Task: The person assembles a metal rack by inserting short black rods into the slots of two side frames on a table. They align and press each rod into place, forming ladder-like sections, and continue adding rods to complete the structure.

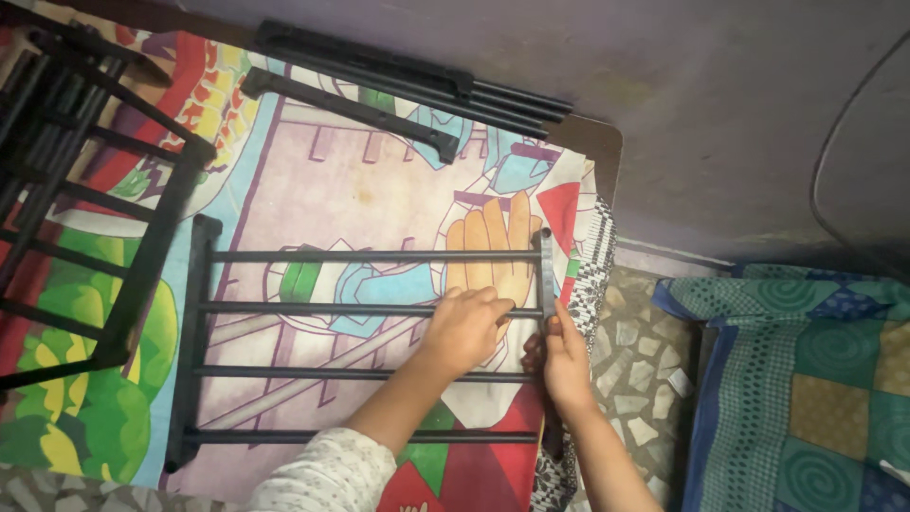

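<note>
While the left hand [464,327] presses the black metal rod shelf [360,311] down, the right hand [566,365], its grip clamped on the black plastic side rail [547,275], should push squarely inward.

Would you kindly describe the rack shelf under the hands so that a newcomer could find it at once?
Start from the colourful cartoon-print cloth covering the table. In its middle lies a flat dark rack shelf, four long rods joined by a bar at each end. Unlike the loose bars near the wall and the other rack at the far left, it has the left hand and right hand at its right end bar.
</note>
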